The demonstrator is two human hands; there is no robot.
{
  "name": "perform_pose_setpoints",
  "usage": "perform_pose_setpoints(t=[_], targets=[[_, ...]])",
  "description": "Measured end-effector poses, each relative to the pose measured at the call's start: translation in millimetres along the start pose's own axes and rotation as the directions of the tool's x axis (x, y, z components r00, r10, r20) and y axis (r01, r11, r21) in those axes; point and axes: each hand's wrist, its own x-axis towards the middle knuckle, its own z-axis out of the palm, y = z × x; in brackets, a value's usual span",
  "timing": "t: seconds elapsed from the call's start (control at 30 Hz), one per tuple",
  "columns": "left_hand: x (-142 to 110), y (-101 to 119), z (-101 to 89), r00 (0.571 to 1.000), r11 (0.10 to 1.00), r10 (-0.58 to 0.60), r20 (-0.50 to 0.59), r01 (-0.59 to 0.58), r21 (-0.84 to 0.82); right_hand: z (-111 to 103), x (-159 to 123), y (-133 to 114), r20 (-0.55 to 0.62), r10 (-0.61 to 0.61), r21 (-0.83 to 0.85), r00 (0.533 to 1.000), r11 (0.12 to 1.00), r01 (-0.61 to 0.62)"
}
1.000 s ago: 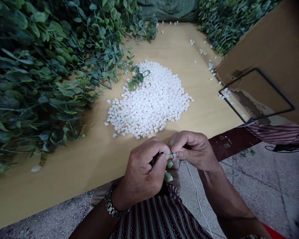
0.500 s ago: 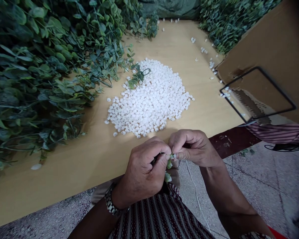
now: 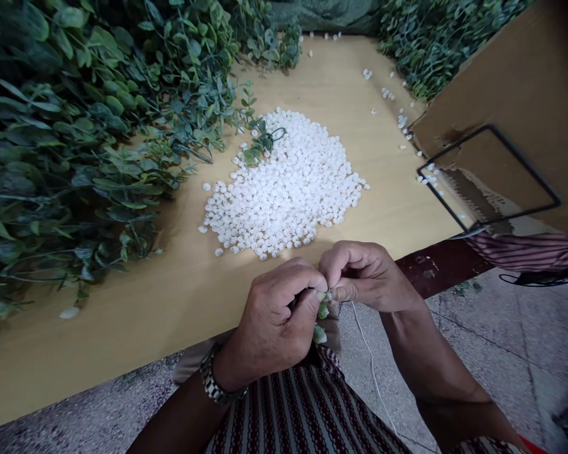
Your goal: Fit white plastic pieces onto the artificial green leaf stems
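The green sprig (image 3: 322,310) is up between the person's two hands, on the near side of the white pile (image 3: 288,183), its frosted leaves hanging just past the edge of the desk (image 3: 123,315). From where I stand, the left hand (image 3: 284,321) has its grip closed in a pinch, thumb against forefinger on the stem, though the knuckles hide how much stem it holds. The right hand (image 3: 372,277) pinches just beside it, grip drawn down to the fingertips on a pale bit (image 3: 330,294) too small to make out properly.

For work this fine, I'd say the left should serve as the steady clamp, close to the joint so the stem can't bend, while the right pushes straight along it without twisting. Too hard a squeeze might crush the leaves. Elbows low would help, and working on this side of the white pile seems wise: a sleeve could scatter it.
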Motion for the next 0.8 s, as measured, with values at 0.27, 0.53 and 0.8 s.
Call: perform_pose_setpoints(t=[0.27,0.53,0.8], targets=[[-1.3,3.0,-3.5,0.95,0.929,-0.306,-0.058,0.285,-0.235,5.6,-1.7,9.4,-0.294,-0.226,-0.102,0.929,0.974,0.204],[-14.7,3.7,-2.9,0.927,0.891,-0.328,-0.179,0.241,-0.385,22.1,-17.8,0.0,-0.192,-0.25,-0.399,0.949,0.903,0.158],[-14.3,14.0,-7.7,0.969,0.948,-0.245,0.029,0.246,-0.202,24.2,-20.8,3.5,-0.157,-0.382,-0.439,0.911,0.853,0.282]])
